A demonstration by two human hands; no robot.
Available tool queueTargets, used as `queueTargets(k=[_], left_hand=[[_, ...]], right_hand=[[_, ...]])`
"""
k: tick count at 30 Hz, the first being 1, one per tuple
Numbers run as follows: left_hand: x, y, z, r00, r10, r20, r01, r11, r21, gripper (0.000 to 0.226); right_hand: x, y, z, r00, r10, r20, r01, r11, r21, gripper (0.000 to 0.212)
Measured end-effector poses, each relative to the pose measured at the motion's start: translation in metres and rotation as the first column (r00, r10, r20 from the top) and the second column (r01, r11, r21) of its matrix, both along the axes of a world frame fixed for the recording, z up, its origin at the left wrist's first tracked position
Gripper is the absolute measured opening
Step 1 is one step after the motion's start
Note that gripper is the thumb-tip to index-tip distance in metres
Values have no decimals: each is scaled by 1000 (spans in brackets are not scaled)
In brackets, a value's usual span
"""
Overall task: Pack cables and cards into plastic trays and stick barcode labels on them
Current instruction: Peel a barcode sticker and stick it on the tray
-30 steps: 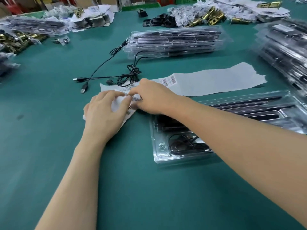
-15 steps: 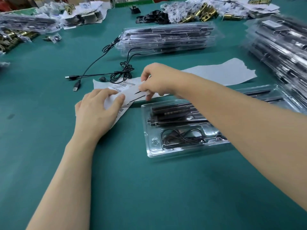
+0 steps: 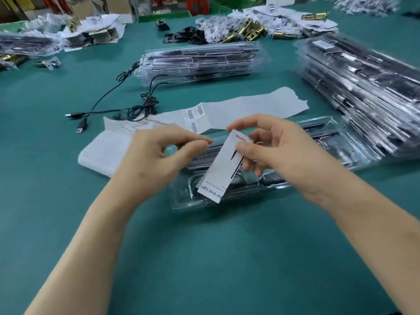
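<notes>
My right hand (image 3: 275, 153) pinches a white card (image 3: 221, 167) printed "Grow Light" and holds it tilted over a clear plastic tray (image 3: 181, 201). The tray lies on the green table with black bars and a coiled black cable inside. My left hand (image 3: 154, 158) hovers just left of the card, thumb and forefinger tips touching; nothing shows between them. A stack of white cards (image 3: 100, 153) lies under and left of that hand. Behind my hands a backing sheet (image 3: 250, 105) carries a few barcode labels (image 3: 193, 114).
Loose black USB cables (image 3: 127, 103) lie at mid-left. A stack of packed trays (image 3: 200, 62) stands behind, and a larger stack (image 3: 363, 87) at the right. Piles of papers and brass parts (image 3: 247, 30) line the far edge.
My right hand has drawn a card off the white stack and brought it over the tray. My left hand has lifted off the stack and moved right, toward the card.
</notes>
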State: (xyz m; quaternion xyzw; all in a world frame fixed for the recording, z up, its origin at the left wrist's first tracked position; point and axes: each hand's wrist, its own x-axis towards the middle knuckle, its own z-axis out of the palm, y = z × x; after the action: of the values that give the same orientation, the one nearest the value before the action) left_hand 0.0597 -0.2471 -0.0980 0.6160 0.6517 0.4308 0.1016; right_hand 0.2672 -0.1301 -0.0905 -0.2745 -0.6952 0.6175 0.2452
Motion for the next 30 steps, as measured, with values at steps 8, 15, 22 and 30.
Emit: queueTargets(k=[8, 15, 22, 30], left_hand=[[43, 11, -8, 866, -167, 472, 204, 978, -28, 13], [57, 13, -12, 814, -202, 544, 203, 977, 59, 4], [54, 9, -5, 796, -190, 575, 223, 975, 13, 10], [59, 9, -7, 766, -174, 619, 216, 976, 7, 11]], right_hand=[[22, -18, -7, 956, -265, -130, 261, 964, -48, 14], [33, -37, -25, 983, -181, -15, 181, 973, 145, 9], [46, -35, -17, 994, -103, 45, 94, 979, 183, 16], [49, -48, -24, 892, -397, -217, 284, 864, -416, 20]])
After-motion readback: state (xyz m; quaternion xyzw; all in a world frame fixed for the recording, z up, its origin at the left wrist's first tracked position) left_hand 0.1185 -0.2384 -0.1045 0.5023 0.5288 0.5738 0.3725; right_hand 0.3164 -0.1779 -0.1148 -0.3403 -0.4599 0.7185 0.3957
